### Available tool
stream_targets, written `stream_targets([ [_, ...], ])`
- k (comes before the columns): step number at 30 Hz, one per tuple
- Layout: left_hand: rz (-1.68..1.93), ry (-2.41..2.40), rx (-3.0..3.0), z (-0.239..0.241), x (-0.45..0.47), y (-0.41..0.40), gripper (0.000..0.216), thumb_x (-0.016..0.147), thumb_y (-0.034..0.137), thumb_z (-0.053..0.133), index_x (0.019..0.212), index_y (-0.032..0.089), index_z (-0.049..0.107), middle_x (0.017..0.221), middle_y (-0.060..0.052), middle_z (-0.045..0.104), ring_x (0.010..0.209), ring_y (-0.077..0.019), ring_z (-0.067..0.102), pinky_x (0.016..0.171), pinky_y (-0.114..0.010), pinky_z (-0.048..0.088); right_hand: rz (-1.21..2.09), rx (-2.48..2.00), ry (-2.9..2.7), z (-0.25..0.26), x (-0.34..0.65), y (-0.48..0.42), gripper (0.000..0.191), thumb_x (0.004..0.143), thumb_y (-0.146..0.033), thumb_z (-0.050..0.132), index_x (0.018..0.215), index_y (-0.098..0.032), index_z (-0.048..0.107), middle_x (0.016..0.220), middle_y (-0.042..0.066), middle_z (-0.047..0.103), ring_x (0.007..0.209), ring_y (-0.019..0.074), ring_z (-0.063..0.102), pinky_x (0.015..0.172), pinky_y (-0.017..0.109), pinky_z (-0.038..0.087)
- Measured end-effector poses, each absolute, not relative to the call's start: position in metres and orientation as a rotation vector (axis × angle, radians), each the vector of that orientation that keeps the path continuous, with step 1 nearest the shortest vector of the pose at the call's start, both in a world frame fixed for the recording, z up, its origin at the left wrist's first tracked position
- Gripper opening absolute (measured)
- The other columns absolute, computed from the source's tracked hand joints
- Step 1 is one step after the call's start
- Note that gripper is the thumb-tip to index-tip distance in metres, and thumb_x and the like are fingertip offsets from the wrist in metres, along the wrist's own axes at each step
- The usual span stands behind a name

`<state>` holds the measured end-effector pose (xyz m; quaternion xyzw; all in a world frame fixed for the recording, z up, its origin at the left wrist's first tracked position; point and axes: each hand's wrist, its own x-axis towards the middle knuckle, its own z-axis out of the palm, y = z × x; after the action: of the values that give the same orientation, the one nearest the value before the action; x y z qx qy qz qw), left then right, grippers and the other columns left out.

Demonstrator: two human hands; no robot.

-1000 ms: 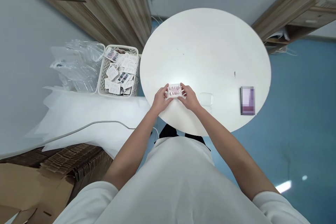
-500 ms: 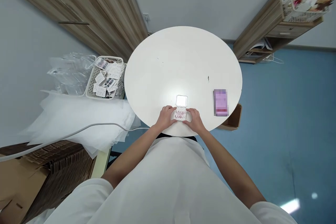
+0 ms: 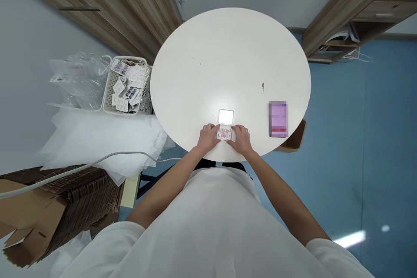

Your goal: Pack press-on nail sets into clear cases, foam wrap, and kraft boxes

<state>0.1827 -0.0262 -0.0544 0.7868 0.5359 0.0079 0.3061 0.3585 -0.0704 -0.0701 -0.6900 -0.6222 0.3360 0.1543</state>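
Note:
A small clear case [image 3: 224, 133] sits near the front edge of the round white table, its lid [image 3: 226, 117] raised and bright with glare. Two rows of small pink pieces that look like press-on nails [image 3: 224, 136] lie inside. My left hand [image 3: 207, 138] holds the case's left side, fingers at the back corner and thumb toward the front. On the opposite side my right hand [image 3: 241, 139] grips it the same way. A purple, pixelated flat object [image 3: 278, 119] rests on the table to the right.
White baskets stand left of the table [image 3: 228, 52]; one basket [image 3: 109, 89] holds several nail cards, another clear plastic bags [image 3: 81, 82]. White sheets [image 3: 110, 139], a grey cable [image 3: 124, 153] and stacked cardboard [image 3: 84, 202] are lower left. An open brown box [image 3: 296, 139] is below the table's right edge.
The head view has shifted, so the table appears higher and larger. Both hands stay on the sides of the open case, with little visible change in their grip.

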Motion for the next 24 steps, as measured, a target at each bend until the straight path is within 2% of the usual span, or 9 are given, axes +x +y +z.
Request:
stream_targets([
  [6,0.018,1.352,2.091,-0.06,0.179,-0.027,0.063,0.068,0.026,0.06,0.126,0.024,0.035,0.104,-0.007,0.046,0.095,-0.0239,0.044,0.078,-0.035,0.038,0.953,-2.022,-1.78,-0.069,0.357,-0.071,0.06,0.062,-0.031,0.065,0.116,-0.025,0.041,0.117,0.008,0.041,0.107,0.0298,0.037,0.083,0.044,0.036],
  [13,0.07,1.315,2.011,-0.063,0.175,-0.029,0.073,0.066,0.025,0.063,0.131,0.021,0.028,0.111,-0.009,0.044,0.103,-0.0253,0.043,0.084,-0.037,0.037,0.991,-2.051,-1.738,-0.066,0.356,-0.072,0.067,0.06,-0.03,0.066,0.12,-0.026,0.038,0.119,0.008,0.04,0.11,0.0295,0.034,0.087,0.045,0.034],
  [17,0.123,1.364,1.803,-0.059,0.172,-0.034,0.069,0.068,0.03,0.063,0.128,0.018,0.033,0.111,-0.01,0.047,0.101,-0.0223,0.046,0.084,-0.035,0.039,1.09,-2.053,-1.615,-0.062,0.357,-0.075,0.069,0.062,-0.029,0.064,0.124,-0.024,0.035,0.119,0.008,0.039,0.111,0.0276,0.035,0.089,0.044,0.035],
  [20,0.141,1.413,1.611,-0.058,0.17,-0.037,0.058,0.07,0.031,0.06,0.123,0.015,0.041,0.107,-0.01,0.052,0.09,-0.0178,0.052,0.079,-0.031,0.043,1.27,-2.056,-1.381,-0.058,0.357,-0.078,0.066,0.065,-0.027,0.061,0.125,-0.022,0.034,0.113,0.007,0.046,0.1,0.0209,0.046,0.083,0.036,0.041],
  [24,0.208,1.432,1.451,-0.058,0.17,-0.039,0.047,0.074,0.022,0.054,0.12,0.013,0.046,0.101,-0.008,0.059,0.083,-0.0142,0.055,0.079,-0.028,0.044,1.407,-2.111,-1.166,-0.056,0.355,-0.073,0.062,0.066,-0.02,0.058,0.124,-0.023,0.035,0.098,0.003,0.053,0.077,0.0127,0.054,0.071,0.028,0.045],
])
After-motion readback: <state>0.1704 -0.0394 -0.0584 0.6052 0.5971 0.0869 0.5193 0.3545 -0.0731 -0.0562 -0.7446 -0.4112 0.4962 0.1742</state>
